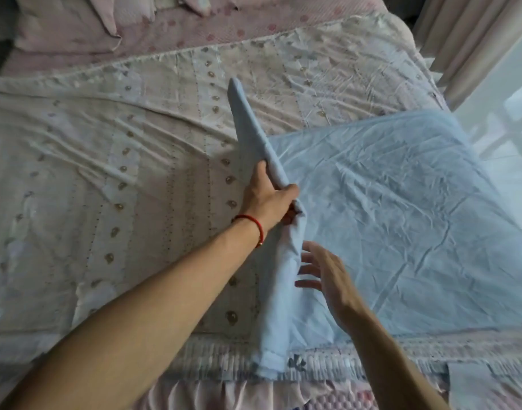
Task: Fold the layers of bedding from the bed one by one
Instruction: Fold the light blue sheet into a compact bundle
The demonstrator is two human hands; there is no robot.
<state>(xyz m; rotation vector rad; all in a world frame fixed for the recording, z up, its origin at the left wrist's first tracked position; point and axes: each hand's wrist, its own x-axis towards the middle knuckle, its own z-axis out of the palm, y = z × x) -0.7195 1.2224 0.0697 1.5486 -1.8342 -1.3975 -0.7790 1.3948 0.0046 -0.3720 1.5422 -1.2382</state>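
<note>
Head view, two hands [270, 199] [327, 276], one blue sheet [401, 217]

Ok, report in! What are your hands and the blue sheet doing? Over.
Left hand grips the blue sheet's raised folded edge. Right hand open, fingers spread beside it. Sheet lies on the patterned cover. Nothing in the way.
</note>
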